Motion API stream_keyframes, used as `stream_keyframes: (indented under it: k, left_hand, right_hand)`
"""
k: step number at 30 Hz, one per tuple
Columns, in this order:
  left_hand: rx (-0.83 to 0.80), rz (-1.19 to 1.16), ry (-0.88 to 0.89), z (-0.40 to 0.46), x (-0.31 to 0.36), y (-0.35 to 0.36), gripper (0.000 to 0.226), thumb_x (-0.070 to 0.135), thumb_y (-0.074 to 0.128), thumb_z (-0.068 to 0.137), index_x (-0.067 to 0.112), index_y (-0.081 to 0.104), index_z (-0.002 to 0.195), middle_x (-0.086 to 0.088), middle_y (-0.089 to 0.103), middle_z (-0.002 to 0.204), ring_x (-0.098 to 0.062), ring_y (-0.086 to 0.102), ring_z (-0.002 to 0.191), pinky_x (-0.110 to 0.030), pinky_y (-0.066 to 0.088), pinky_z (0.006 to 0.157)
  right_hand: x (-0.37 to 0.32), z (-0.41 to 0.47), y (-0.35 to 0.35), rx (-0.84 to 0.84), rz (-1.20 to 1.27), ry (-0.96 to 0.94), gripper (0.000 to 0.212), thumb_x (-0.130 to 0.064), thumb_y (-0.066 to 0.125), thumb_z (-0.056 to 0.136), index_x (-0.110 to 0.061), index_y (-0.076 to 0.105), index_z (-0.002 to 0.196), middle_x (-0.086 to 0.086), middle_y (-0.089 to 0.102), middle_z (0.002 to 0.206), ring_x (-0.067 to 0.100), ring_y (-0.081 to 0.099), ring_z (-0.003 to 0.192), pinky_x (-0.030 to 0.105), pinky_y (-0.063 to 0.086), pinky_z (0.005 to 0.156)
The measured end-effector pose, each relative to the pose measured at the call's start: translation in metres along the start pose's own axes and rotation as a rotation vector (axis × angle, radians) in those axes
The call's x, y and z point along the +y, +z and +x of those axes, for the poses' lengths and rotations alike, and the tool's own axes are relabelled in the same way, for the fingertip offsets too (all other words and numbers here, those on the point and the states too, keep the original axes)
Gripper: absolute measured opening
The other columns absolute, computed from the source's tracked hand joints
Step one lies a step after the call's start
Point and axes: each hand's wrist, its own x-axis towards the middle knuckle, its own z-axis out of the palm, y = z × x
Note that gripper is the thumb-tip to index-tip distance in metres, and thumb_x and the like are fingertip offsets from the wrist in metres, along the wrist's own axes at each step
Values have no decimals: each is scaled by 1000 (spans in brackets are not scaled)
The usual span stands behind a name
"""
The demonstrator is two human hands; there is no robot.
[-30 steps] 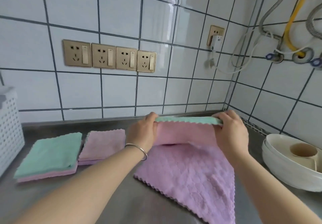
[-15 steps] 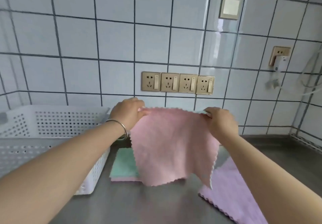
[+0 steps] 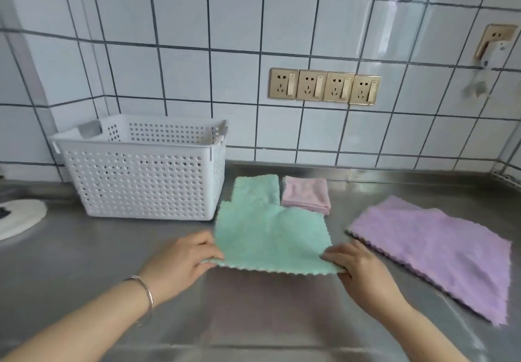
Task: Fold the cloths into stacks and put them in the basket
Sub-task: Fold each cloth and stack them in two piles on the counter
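The green cloth (image 3: 270, 235) lies spread on the steel counter (image 3: 84, 249), its near scalloped edge running left to right between the 2 hands. The left hand (image 3: 183, 257) pinches the near-left corner, the right hand (image 3: 358, 263) the near-right, so a fold would go away toward the far edge. Beyond lie 2 folded stacks, green (image 3: 256, 187) and pink (image 3: 306, 195), with the white basket (image 3: 141, 170) far left and a purple cloth (image 3: 439, 246) right.

green cloth (image 3: 270, 235) hides green stack (image 3: 255, 189), white plate (image 3: 19, 215) cropped left

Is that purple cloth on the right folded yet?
No, the purple cloth lies spread flat on the counter, untouched by either hand.
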Motion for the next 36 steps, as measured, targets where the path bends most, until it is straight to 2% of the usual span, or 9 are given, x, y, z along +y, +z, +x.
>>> stream_keyframes:
  k: [3,6,12,14,17,24,27,30,36]
  left_hand:
    - [-70,-86,-45,-44,0,31,30,21,76,68,39,63,89,26,52,90,4,54,72,-16,47,61]
    - [-124,-172,-156,-58,5,34,20,25,67,81,40,66,95,42,49,85,-1,57,76,-28,51,73]
    - [-189,23,-92,-76,9,35,34,29,58,74,42,64,105,18,64,109,0,44,108,-34,55,78]
    - [-289,54,-172,-75,8,35,56,48,25,76,46,48,127,25,41,138,0,24,137,-42,37,106]
    - [-399,29,-225,-74,8,36,71,59,5,70,51,30,136,35,11,141,4,-8,136,-43,3,119]
    - [-383,-49,-194,-85,15,20,74,51,7,68,42,56,122,28,48,133,-1,30,138,-24,14,113]
    - [-450,-139,-276,-86,29,5,49,56,24,80,39,65,102,18,67,105,-2,58,100,-23,42,90]
    - [-451,-296,-343,-83,37,-8,33,39,50,92,32,48,59,8,44,48,-8,37,49,-19,26,51]
    - [-331,-486,-528,-45,28,-5,32,31,50,93,16,47,65,6,42,61,-8,36,58,-26,29,58]
  right_hand:
    - [-6,-45,23,-205,6,18,54,-10,60,49,-40,71,93,-19,70,101,8,65,89,14,52,60]
    - [-9,-64,27,-243,68,98,60,-6,55,66,-38,65,115,-19,60,125,10,55,113,25,50,85]
    - [-19,-79,15,-339,67,90,55,-25,45,79,-40,48,132,-24,41,141,5,39,131,27,36,104]
    - [-19,-81,12,-406,67,90,58,-46,31,79,-42,39,136,-27,29,145,0,29,136,21,25,108]
    - [-20,-83,11,-458,58,102,58,-49,26,82,-42,35,138,-28,22,145,-2,23,137,16,13,108]
    - [-26,-76,-13,-543,92,233,52,-2,45,87,-32,55,128,-27,45,134,-1,40,128,15,26,110]
    - [-23,-70,-41,-700,130,358,33,-13,49,88,-37,68,77,-22,64,83,2,53,77,29,46,83]
    - [-19,-64,-63,-822,115,407,44,-27,54,87,-18,34,50,-8,32,46,9,28,54,30,26,54]
    - [-3,-41,-62,-712,361,598,40,-33,65,85,-11,46,56,-5,43,56,10,39,54,28,32,59]
